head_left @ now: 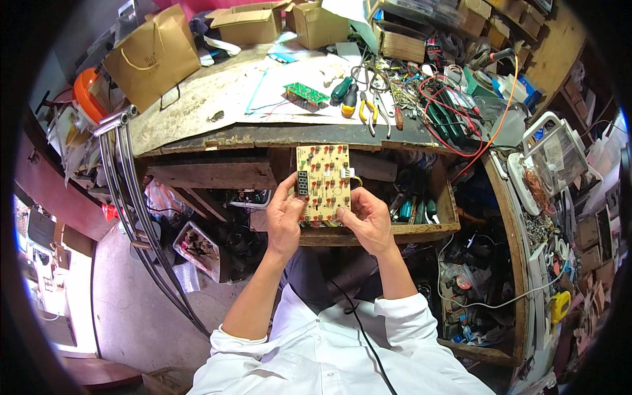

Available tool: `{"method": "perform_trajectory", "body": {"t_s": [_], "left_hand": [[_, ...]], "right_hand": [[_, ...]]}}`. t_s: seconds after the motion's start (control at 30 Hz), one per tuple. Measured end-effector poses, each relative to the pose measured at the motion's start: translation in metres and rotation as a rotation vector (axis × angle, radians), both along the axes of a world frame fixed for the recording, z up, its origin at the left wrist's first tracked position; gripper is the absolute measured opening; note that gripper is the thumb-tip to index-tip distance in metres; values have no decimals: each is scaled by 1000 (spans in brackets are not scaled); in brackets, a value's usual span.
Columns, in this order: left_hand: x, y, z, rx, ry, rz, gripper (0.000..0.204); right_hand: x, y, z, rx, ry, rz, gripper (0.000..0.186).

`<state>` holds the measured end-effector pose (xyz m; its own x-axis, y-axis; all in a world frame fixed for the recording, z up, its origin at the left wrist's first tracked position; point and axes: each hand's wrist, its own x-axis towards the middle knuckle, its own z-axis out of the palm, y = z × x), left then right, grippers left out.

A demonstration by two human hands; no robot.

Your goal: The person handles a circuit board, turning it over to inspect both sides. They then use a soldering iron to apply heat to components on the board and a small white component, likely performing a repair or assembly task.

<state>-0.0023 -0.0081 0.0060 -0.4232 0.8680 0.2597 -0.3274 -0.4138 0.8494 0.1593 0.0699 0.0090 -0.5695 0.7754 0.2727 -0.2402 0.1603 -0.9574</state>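
Note:
A tan circuit board (327, 181) with a dark digit display (303, 184), several red parts and small buttons is held up in front of the bench edge. My left hand (284, 217) grips its left edge, the fingers partly behind the board. At the lower right corner my right hand (367, 220) pinches it, thumb on the front face. A white connector (346, 173) with wires sits at the board's right side. The undersides of the fingers are hidden behind the board.
On the bench (197, 135) lie a green circuit board (305, 93), pliers (364, 109), screwdrivers (349, 100) and red leads (436, 99). Below the held board an open wooden drawer (421, 230) contains tools. Curved metal tubes (131, 191) stand at left. Cardboard boxes (247, 26) stand at the back.

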Motion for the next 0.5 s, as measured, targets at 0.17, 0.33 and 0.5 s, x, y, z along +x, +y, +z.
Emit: {"method": "perform_trajectory", "body": {"t_s": [0.17,0.33,0.5], "left_hand": [[5,4,2,21,20,42,48],[3,6,3,12,-68,63,48],[1,6,4,17,-150,73,46]], "right_hand": [[-2,-1,1,58,-56,-9,13],[-3,-5,14,201,-173,-33,21],[1,-3,1,116,-44,-171,30]]}}
